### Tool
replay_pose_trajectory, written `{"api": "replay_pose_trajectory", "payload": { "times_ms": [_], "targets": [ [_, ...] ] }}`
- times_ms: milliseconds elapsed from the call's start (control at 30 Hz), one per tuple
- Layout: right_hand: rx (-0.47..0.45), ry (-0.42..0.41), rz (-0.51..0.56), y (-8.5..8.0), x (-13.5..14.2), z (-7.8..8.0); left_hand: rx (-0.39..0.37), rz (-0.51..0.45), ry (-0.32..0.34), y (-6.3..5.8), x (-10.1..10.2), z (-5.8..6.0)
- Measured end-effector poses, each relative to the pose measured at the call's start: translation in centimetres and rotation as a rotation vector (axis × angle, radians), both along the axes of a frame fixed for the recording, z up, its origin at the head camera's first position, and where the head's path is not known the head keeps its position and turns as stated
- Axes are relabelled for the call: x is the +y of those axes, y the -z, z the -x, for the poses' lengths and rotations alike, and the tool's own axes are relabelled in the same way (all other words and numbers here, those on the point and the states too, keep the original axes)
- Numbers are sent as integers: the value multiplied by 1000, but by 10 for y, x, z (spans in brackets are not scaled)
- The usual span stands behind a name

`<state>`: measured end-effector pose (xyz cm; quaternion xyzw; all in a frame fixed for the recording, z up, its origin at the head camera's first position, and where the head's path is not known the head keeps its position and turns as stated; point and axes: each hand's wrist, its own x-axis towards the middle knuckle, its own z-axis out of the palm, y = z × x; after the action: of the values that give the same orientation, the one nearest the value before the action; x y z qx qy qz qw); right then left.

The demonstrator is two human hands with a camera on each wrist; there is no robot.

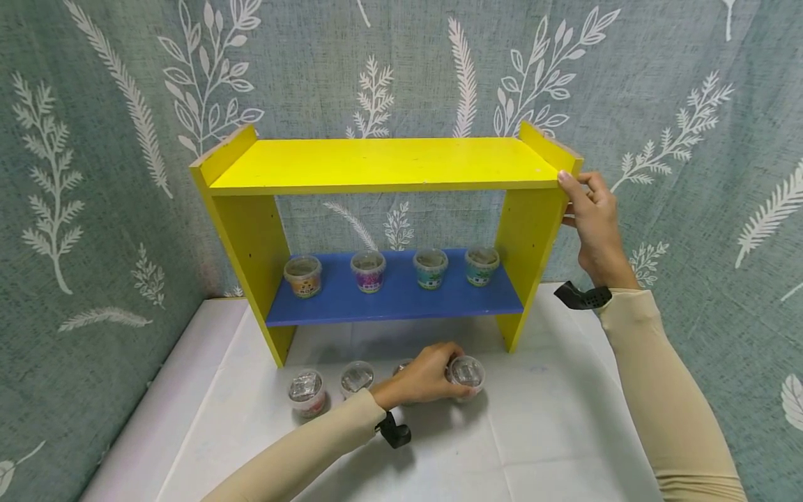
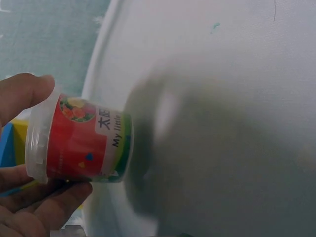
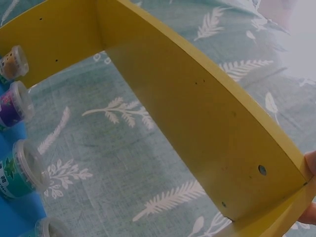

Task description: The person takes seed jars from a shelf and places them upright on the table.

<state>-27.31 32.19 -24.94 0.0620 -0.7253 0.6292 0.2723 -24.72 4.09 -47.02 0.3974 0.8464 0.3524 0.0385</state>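
My left hand (image 1: 426, 376) grips a small clear plastic tub (image 1: 467, 374) by its lidded end, at the right end of a row in front of the shelf. In the left wrist view the tub (image 2: 84, 138) shows a red label with a fruit picture and a green band; it is close to the white surface, but contact is unclear. My right hand (image 1: 594, 219) holds the right side panel of the yellow shelf unit (image 1: 383, 164) near its upper front corner, thumb at the front edge. Only fingertips (image 3: 311, 163) of that hand show in the right wrist view.
Several lidded tubs line the blue lower shelf (image 1: 395, 307), with orange (image 1: 304, 284), purple (image 1: 370, 279) and teal (image 1: 430, 275) labels. On the white table (image 1: 552, 418) stand tubs at left (image 1: 307, 392) and centre (image 1: 357, 376), another partly behind my left hand. Leaf-patterned cloth (image 1: 414, 70) hangs behind.
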Motion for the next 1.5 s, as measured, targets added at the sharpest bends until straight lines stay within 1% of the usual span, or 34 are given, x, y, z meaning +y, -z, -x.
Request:
{"api": "replay_pose_trajectory", "payload": {
  "times_ms": [167, 367, 533, 700, 833, 1033, 1133, 1200, 1300, 1433, 1500],
  "targets": [
    [-4, 2, 3, -1, -1, 0, 17, 14, -2, 0, 0, 1],
    [-4, -10, 16, -1, -2, 1, 62, 74, -6, -1, 0, 0],
    [-9, -6, 18, -2, -4, 0, 98, 76, -28, 1, 1, 0],
    [-2, -14, 37, -1, -4, 1, 115, 87, -40, 1, 1, -1],
    [4, -19, 40, -2, -4, 1, 121, 101, -41, -1, 0, 0],
    [4, -17, 43, -2, -3, 1, 95, 121, -38, -6, -1, -2],
    [0, -15, 37, -3, -4, 1, 79, 111, -35, -10, -3, -3],
    [-5, -17, 39, -3, -4, 0, 66, 86, -34, -13, -4, -3],
    [-10, -23, 47, -3, -3, -1, 74, 46, -27, -22, -8, -3],
    [-10, -28, 64, -2, -2, -1, 108, 4, -8, -36, -15, -2],
    [-12, -28, 67, -2, -2, -1, 103, -14, -4, -42, -19, -1]
  ]
}}
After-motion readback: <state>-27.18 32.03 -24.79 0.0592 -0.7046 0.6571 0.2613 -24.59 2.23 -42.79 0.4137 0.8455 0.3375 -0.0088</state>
